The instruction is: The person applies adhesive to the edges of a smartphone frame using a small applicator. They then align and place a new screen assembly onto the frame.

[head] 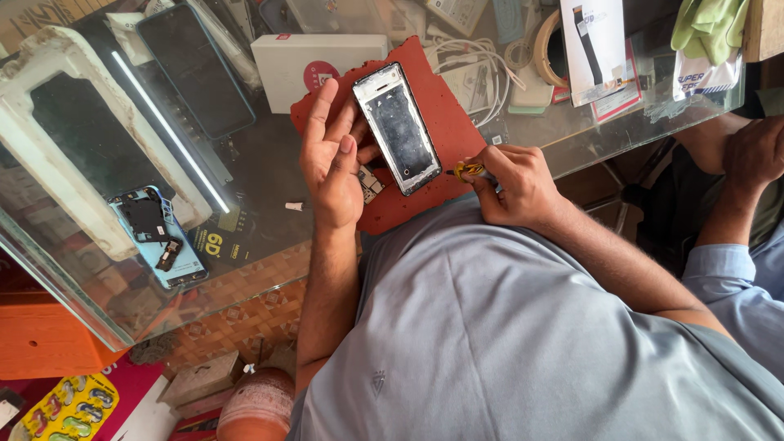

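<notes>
Meanwhile left hand (pixel 331 155) steadies opened phone (pixel 398 128) on red mat (pixel 441 106); right hand (pixel 510 181) grips screwdriver (pixel 467 171).

opened phone frame (pixel 399 128), tilted, on red mat (pixel 441 106)
</notes>
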